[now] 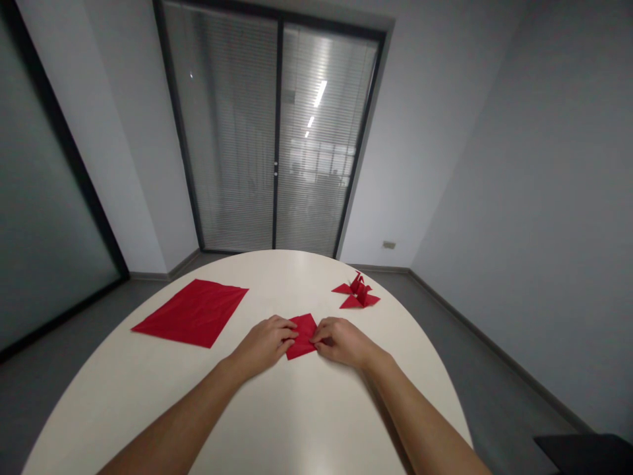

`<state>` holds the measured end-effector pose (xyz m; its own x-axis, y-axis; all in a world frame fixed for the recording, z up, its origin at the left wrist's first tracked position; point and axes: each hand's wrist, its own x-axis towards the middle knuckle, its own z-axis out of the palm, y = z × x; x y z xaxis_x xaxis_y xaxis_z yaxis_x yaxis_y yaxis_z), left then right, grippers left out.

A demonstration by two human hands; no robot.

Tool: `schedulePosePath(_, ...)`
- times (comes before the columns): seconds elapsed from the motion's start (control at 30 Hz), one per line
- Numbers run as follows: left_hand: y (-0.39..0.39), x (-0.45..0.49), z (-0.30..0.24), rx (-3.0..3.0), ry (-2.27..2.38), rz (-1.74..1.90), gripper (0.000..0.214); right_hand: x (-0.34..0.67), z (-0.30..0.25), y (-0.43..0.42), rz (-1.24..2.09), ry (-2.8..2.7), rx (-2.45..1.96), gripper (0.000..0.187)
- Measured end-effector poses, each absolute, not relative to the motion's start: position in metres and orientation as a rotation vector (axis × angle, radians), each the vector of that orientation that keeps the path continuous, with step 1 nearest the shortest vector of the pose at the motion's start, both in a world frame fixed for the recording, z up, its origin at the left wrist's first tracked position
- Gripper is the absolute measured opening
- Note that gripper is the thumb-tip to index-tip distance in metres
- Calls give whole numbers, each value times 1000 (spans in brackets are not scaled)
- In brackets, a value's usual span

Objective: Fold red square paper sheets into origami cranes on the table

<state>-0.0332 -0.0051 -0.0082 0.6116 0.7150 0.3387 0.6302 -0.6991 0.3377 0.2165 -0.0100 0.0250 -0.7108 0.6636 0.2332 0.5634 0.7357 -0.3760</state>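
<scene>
A small folded square of red origami paper [303, 338] lies on the white table in front of me, between my two hands. At its left edge, my left hand [267, 343] holds the sheet with bent fingers, their tips resting on the paper. Thumb and fingers of my right hand [341, 340] are pinched together on the right edge of the same sheet. Part of each side of the paper is covered by my fingers.
A larger red paper sheet [192, 313] lies flat to the left on the round white table [291, 422]. Folded red paper cranes [359, 292] stand near the far right rim. Beyond are a glazed partition with blinds [237, 145] and, bottom right, a dark object [588, 454].
</scene>
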Motion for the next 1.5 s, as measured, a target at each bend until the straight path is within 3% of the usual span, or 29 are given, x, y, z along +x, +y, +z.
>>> schedulePosePath(0.47, -4, -36, -10, 2631, 1088, 685, 28, 217, 23, -13, 337, -2511, -1008, 19)
schedulePosePath(0.67, -3, -39, -9, 2658, 1081, 705, 34, 210, 27, -17, 386, -2510, -956, 39)
schedulePosePath(0.8, -5, -37, -2, 2744, 1145, 630, 46, 209, 28, -18, 439, -2489, -946, 38)
schedulePosePath(1.03, -16, -28, 6, 2762, 1285, 636, 25, 209, 21, -14, 549, -2427, -942, 36)
schedulePosePath(1.5, -13, -33, 5, 2686, 1121, 649, 31, 210, 19, -13, 499, -2510, -892, 48)
